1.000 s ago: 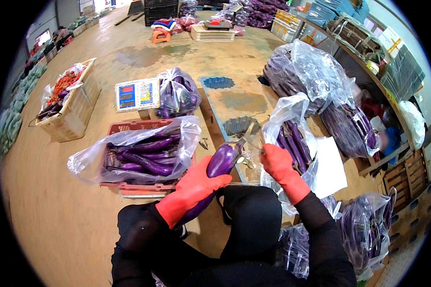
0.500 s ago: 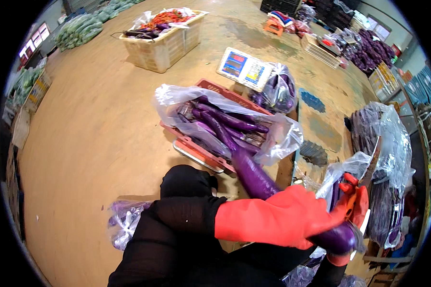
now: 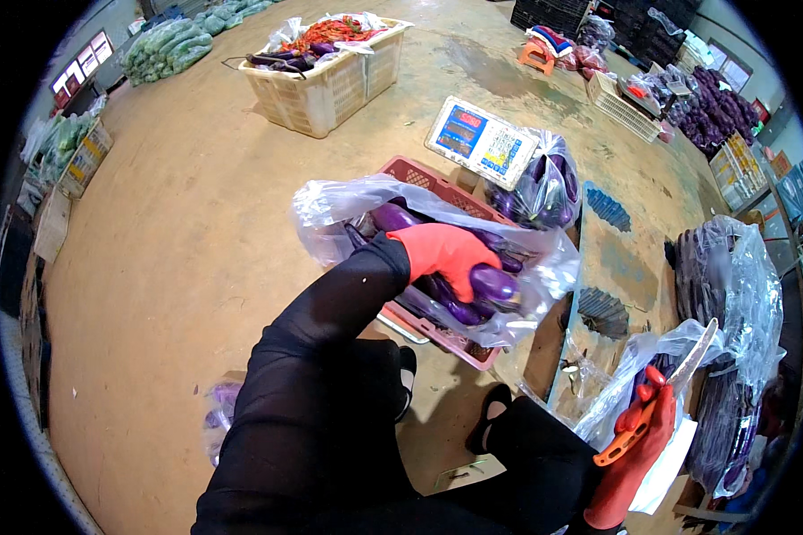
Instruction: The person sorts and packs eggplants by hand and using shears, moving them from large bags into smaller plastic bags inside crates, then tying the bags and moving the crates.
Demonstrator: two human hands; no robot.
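Note:
My left hand [image 3: 446, 254], in a red rubber glove, reaches into a clear plastic bag [image 3: 326, 201] that lines a red-brown plastic crate [image 3: 482, 357]. Its fingers curl down round a purple eggplant [image 3: 493, 283], whose rounded end shows at the right of the glove. More long eggplants [image 3: 393, 217] lie in the bag around it. At the lower right, my right hand [image 3: 644, 437], also red-gloved, is closed round the orange handle of a knife [image 3: 692, 355]; the blade points up and away. Behind the knife is another clear bag with eggplants in it.
A scale's display [image 3: 480, 141] stands behind the crate, beside a tied bag of eggplants [image 3: 544, 187]. Wrapped eggplant stacks [image 3: 727, 267] line the right. A cream crate [image 3: 321, 94] with eggplants and red peppers stands farther back. Another bagged bundle [image 3: 221, 415] lies left of my legs.
My left hand has moved from beside the knife, with an eggplant, to inside the crate's bag at the left. My right hand still holds the knife and shows more fully.

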